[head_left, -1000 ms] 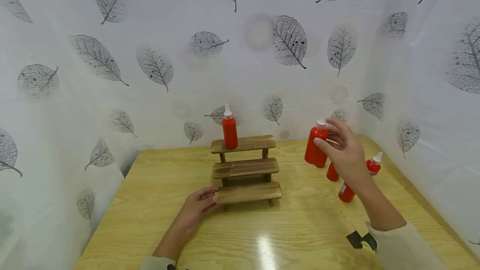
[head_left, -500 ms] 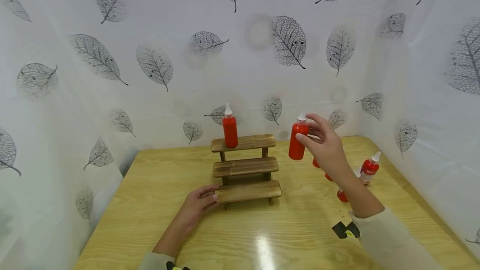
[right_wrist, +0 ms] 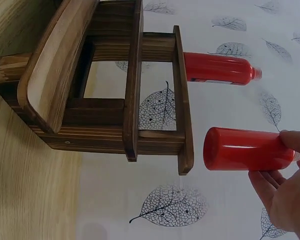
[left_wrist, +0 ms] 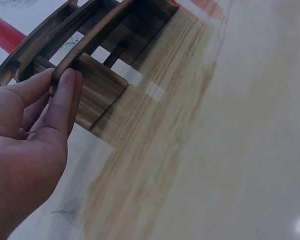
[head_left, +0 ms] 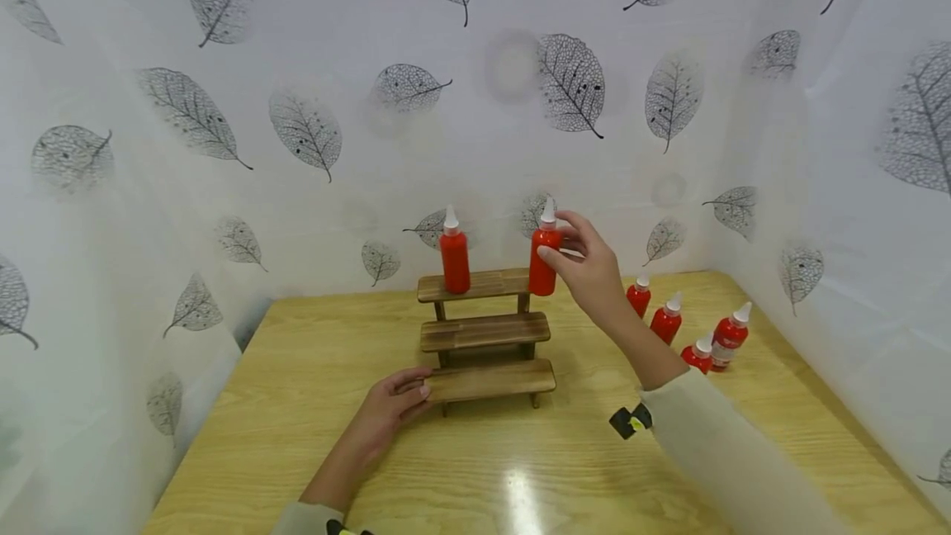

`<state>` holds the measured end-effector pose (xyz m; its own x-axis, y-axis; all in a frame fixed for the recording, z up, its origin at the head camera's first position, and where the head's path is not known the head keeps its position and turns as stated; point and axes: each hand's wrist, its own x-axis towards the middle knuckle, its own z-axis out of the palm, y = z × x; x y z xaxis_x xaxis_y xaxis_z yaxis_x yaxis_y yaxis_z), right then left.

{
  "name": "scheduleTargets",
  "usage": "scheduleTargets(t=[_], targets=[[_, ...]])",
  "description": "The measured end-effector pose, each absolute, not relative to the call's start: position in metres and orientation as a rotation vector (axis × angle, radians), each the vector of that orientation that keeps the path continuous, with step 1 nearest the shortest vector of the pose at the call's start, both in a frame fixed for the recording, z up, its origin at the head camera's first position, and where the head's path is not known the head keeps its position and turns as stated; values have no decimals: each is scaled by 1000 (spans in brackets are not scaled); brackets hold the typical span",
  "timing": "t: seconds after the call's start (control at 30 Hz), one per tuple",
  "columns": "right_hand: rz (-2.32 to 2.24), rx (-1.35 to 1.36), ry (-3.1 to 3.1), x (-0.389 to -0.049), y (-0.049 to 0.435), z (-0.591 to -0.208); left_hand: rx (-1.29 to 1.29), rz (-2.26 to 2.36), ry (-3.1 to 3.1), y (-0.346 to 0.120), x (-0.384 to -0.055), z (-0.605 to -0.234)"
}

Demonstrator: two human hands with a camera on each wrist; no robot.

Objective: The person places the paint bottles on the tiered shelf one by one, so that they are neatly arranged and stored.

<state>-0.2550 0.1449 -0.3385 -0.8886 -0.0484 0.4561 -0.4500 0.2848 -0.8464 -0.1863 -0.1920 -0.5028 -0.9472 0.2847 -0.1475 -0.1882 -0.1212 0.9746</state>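
Observation:
A three-tier wooden stand (head_left: 490, 382) is on the table, and a red squeeze bottle (head_left: 455, 262) with a white pointed cap stands on the left of its top tier. My left hand (head_left: 390, 411) pinches the left end of the bottom tier between thumb and fingers, as the left wrist view also shows. With thumb and fingertips, my right hand (head_left: 590, 271) holds a second red bottle (head_left: 544, 261) upright near its neck, at the right end of the top tier. In the right wrist view a gap shows between this bottle's base (right_wrist: 210, 149) and the tier.
Several more red bottles (head_left: 665, 322) stand on the right of the wooden table (head_left: 297, 370), partly behind the right forearm. A white leaf-print curtain (head_left: 490, 147) encloses the back and both sides.
My right hand has carried its bottle leftward from the group at the right to the stand's top tier. The left hand keeps its hold on the bottom tier.

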Motion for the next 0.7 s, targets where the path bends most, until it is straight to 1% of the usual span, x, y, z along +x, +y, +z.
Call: scheduleTargets(t=[0.27,0.7], targets=[[1663,487,-2167,-275,120,-345,119,2141,1836,-193,-187,-506],[1635,540,-2132,-286,96,-352,127,2142,1825,-194,-187,-507]])
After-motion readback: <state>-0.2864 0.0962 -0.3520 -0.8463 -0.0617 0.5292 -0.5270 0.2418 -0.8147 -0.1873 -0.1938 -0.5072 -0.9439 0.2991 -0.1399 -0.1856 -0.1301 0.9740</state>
